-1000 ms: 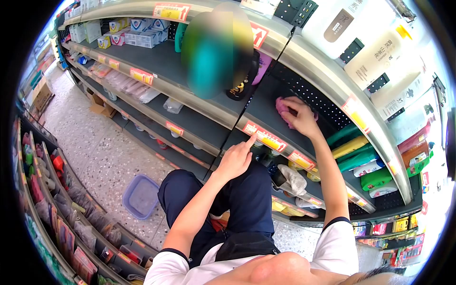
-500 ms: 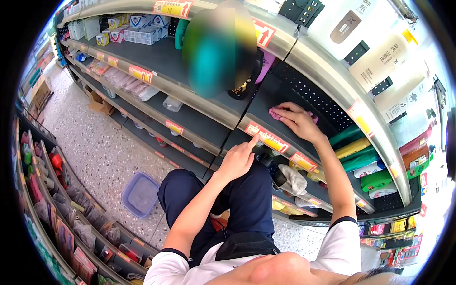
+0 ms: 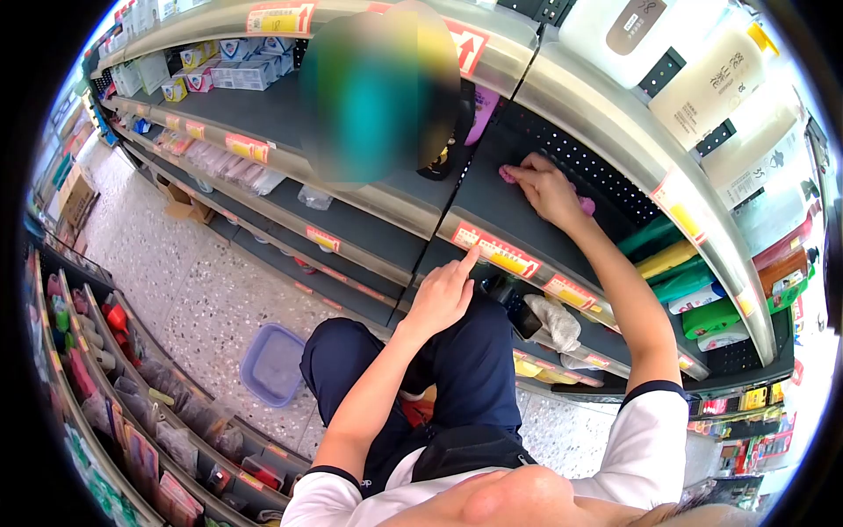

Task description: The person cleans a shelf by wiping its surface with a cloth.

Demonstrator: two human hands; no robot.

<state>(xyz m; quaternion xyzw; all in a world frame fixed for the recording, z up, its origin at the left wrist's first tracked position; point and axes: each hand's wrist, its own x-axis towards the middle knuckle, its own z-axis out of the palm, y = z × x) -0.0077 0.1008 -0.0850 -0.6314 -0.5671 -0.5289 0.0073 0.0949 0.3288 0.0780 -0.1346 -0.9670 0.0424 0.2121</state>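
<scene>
My right hand (image 3: pixel 550 191) presses a pink cloth (image 3: pixel 507 174) onto the dark shelf board (image 3: pixel 500 206), towards its back. Fingers are closed over the cloth, and its bunched edge shows on both sides of the hand. Lower down, my left hand (image 3: pixel 442 297) rests at the shelf's front edge. Its index finger is stretched out against the red and yellow price label (image 3: pixel 496 249), and it holds nothing that I can see. Beyond the shelf divider stands a black bottle (image 3: pixel 448 149), partly covered by a blurred patch.
Green and yellow bottles (image 3: pixel 672 263) lie at the shelf's right end. Large white bottles (image 3: pixel 711 88) stand on the shelf above. A greyish cloth (image 3: pixel 553 323) hangs over the lower shelf. A purple basin (image 3: pixel 272 364) sits on the floor beside my knee.
My right hand has slid the pink cloth farther back on the shelf. My left hand stays at the price label. The view has shifted slightly.
</scene>
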